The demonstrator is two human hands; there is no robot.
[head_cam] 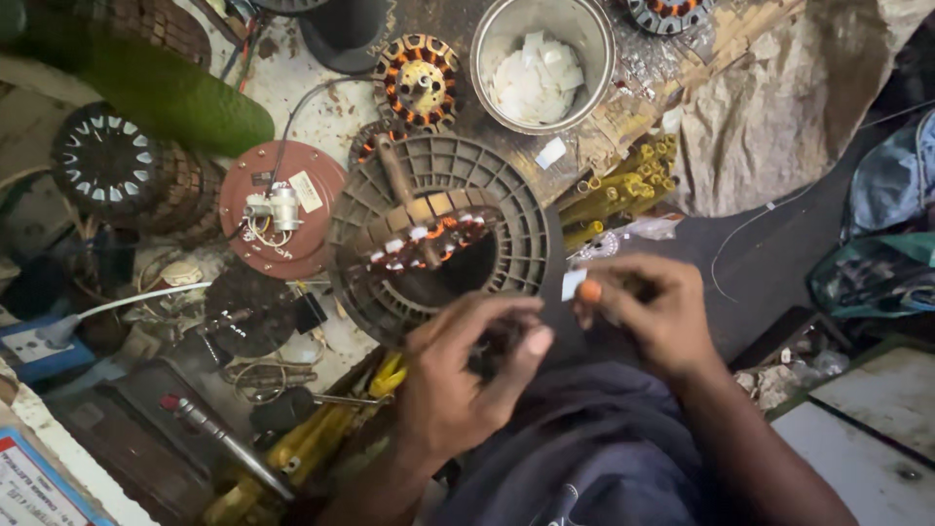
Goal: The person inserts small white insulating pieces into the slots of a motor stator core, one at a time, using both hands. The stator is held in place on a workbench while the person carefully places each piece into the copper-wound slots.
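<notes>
My left hand (466, 375) hovers over my lap with curled fingers, close to a small dark piece I cannot make out. My right hand (645, 310) pinches a small white slip of paper (573, 283) between thumb and fingers, just right of the left hand. Directly beyond both hands lies a round grey ribbed motor housing (516, 209) with a copper-wound stator (424, 239) inside it, white slips tucked in its slots. A steel bowl (487, 83) farther back holds more white paper pieces.
A second copper stator (419, 80) sits beside the bowl. A red round cover with a white capacitor (282, 206) lies to the left. Yellow sleeve tubes (623, 190) are at the right, pliers and yellow-handled tools (321, 429) near left, and crumpled paper (779, 107) at the far right.
</notes>
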